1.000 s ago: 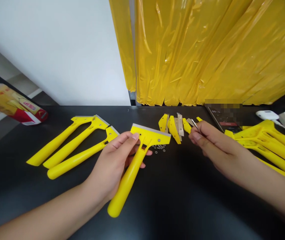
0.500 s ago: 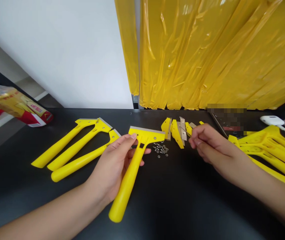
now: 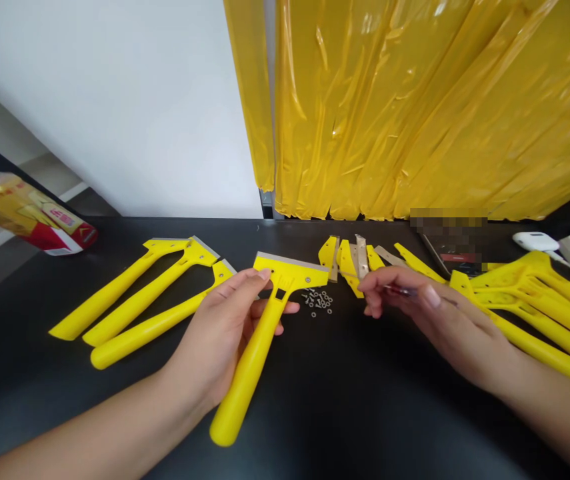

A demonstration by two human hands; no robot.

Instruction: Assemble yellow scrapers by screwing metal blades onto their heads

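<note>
My left hand (image 3: 227, 313) is closed round a yellow scraper (image 3: 252, 360), its thumb on the head and its handle pointing toward me. The scraper's blade edge faces away; one screw shows at the right of its head, and a bare hole at the left. In my right hand (image 3: 429, 313) lies a slim screwdriver (image 3: 399, 291), held between bent fingers and thumb, its ends partly hidden. Between the hands are small screws and nuts (image 3: 317, 300) in a loose pile. Beyond them lie yellow head plates (image 3: 328, 252) and metal blades (image 3: 361, 257).
Three yellow scrapers (image 3: 137, 290) lie on the black table (image 3: 345, 400) to the left. Several yellow handles (image 3: 539, 287) are heaped at the right, near a white device (image 3: 535, 241) with a cable. A bottle (image 3: 29, 210) stands far left; yellow plastic sheeting (image 3: 389, 107) hangs behind.
My right hand has turned and its fingers have opened out somewhat, the screwdriver swinging back into the hand. The left hand keeps the scraper nearly still; the view has shifted slightly.
</note>
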